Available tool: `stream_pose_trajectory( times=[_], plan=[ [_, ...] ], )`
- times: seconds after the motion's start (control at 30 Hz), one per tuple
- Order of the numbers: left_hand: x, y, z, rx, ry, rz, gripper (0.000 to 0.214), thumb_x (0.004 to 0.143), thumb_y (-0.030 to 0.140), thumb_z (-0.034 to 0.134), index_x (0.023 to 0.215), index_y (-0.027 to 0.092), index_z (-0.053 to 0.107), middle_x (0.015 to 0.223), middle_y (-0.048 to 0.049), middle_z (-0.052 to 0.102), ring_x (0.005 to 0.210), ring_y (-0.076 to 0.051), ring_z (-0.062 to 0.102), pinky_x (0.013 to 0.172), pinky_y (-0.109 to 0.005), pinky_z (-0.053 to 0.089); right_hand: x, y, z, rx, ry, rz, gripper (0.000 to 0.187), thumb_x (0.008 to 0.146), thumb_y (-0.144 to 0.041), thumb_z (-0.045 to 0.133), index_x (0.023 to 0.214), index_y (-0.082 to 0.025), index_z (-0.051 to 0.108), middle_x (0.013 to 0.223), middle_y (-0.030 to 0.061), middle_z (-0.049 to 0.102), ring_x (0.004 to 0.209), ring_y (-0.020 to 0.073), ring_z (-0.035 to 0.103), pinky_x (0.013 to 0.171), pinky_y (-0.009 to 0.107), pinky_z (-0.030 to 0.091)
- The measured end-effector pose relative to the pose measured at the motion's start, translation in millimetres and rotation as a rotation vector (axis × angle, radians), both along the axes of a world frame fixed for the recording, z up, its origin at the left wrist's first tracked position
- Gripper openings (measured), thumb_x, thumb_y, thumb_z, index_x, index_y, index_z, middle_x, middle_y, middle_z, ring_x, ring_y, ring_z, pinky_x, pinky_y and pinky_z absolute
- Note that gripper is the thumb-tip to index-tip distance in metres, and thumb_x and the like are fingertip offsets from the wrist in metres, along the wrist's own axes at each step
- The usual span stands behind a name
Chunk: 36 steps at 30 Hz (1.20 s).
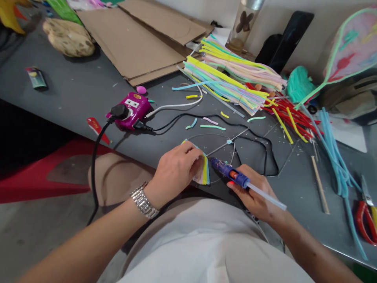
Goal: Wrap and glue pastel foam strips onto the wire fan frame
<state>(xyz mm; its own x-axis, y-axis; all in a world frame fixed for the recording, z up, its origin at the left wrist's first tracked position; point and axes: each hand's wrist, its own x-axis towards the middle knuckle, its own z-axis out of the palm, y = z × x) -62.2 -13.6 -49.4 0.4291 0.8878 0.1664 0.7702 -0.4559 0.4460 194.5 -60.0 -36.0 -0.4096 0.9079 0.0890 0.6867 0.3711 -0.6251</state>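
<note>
My left hand (176, 169) is closed over a small fan of pastel strips (203, 173) fixed to a thin wire ring (232, 151) near the front edge of the grey table (73, 90). My right hand (255, 194) grips a blue glue gun (228, 173) with a clear glue stick poking out of its back. The gun's nozzle touches the strips just right of my left fingers. A silver watch sits on my left wrist.
A magenta power adapter (131, 110) with black cables lies behind my left hand. Bundles of pastel strips (229, 78), red strips (290, 116) and blue strips (335, 157) fill the right side. Cardboard sheets (132, 39) lie at the back, red-handled pliers (365, 220) at far right, and a wooden stick (319, 184) nearby.
</note>
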Motion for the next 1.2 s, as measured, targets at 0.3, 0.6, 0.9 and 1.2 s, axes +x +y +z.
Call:
stream_pose_trajectory(
  times=[0.3, 0.6, 0.9, 1.2],
  plan=[
    [-0.1, -0.6, -1.6, -0.004, 0.003, -0.01, 0.018, 0.1, 0.02, 0.053, 0.102, 0.021, 0.071, 0.098, -0.0039, 0.067, 0.082, -0.018, 0.063, 0.068, -0.03, 0.044, 0.5, -3.0, -3.6, 0.087, -0.181, 0.096, 0.016, 0.104, -0.027, 0.045, 0.1, -0.019, 0.058, 0.086, 0.0047, 0.062, 0.072, 0.0158, 0.061, 0.062, 0.025, 0.042],
    [-0.3, 0.3, -2.1, -0.017, -0.003, -0.021, 0.019, 0.1, 0.02, 0.052, 0.103, 0.02, 0.071, 0.101, -0.0049, 0.068, 0.087, -0.02, 0.065, 0.073, -0.032, 0.048, 10.1, 10.1, -1.5, 0.156, -0.332, 0.214, 0.014, 0.102, -0.023, 0.045, 0.098, -0.018, 0.058, 0.09, 0.0065, 0.063, 0.073, 0.0155, 0.062, 0.062, 0.025, 0.043],
    [0.3, -0.7, -2.1, -0.013, -0.008, -0.021, 0.018, 0.101, 0.021, 0.053, 0.105, 0.021, 0.071, 0.102, -0.0043, 0.069, 0.087, -0.019, 0.065, 0.075, -0.032, 0.05, 13.3, 12.6, -3.8, 0.216, -0.397, 0.231, 0.014, 0.101, -0.02, 0.048, 0.092, -0.018, 0.059, 0.091, 0.0067, 0.064, 0.068, 0.0143, 0.059, 0.059, 0.026, 0.039],
    [-0.6, -0.2, -3.3, -0.021, -0.012, -0.016, 0.019, 0.101, 0.02, 0.052, 0.105, 0.021, 0.071, 0.102, -0.0047, 0.069, 0.087, -0.018, 0.065, 0.076, -0.031, 0.05, 14.9, 15.9, -5.7, 0.238, -0.4, 0.256, 0.021, 0.104, -0.025, 0.045, 0.088, -0.018, 0.058, 0.087, 0.0064, 0.063, 0.065, 0.0147, 0.057, 0.058, 0.027, 0.037]
  ],
)
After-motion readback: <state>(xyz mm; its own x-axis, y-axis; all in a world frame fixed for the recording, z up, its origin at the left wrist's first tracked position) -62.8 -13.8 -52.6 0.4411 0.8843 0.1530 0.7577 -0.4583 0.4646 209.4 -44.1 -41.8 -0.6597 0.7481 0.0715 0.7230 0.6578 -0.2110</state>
